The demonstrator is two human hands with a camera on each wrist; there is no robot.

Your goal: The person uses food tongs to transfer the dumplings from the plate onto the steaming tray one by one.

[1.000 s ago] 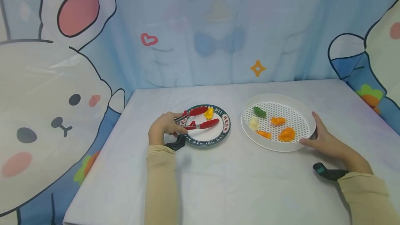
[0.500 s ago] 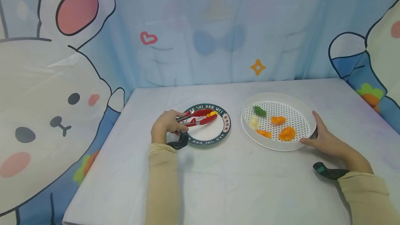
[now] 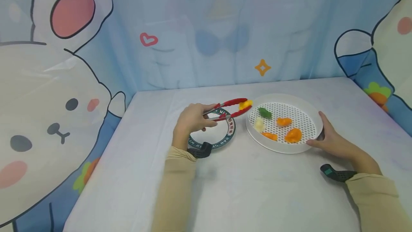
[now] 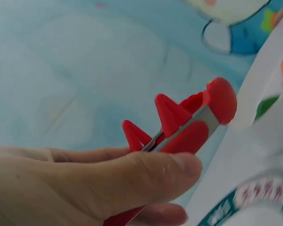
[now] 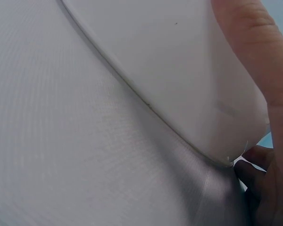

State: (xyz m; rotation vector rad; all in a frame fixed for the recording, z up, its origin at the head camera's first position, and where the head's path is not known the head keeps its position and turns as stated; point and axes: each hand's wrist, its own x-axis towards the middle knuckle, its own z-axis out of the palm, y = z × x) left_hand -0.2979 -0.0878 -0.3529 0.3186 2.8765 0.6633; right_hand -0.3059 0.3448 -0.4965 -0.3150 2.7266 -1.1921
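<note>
My left hand (image 3: 192,120) grips red-tipped metal tongs (image 3: 234,114), its thumb lying along one arm of them in the left wrist view. Between the tong tips sits a small yellow piece (image 3: 245,105), raised near the left rim of a round white perforated tray (image 3: 286,149). My right hand (image 3: 336,142) holds that tray at its right side, thumb in front and fingers around behind. Inside the tray lie a green leafy piece (image 3: 265,113), a pale piece (image 3: 259,124) and several orange pieces (image 3: 293,135). The yellow piece is hidden in the left wrist view.
A white plate with a dark green lettered rim (image 3: 231,133) stands left of the tray, partly under my left hand. Both rest on a white-covered table (image 3: 257,189). A blue cartoon curtain (image 3: 225,28) hangs behind the table's far edge.
The tongs closed around the yellow piece on the plate, then my left hand lifted it and carried it right toward the tray. My right hand stays at the tray's side.
</note>
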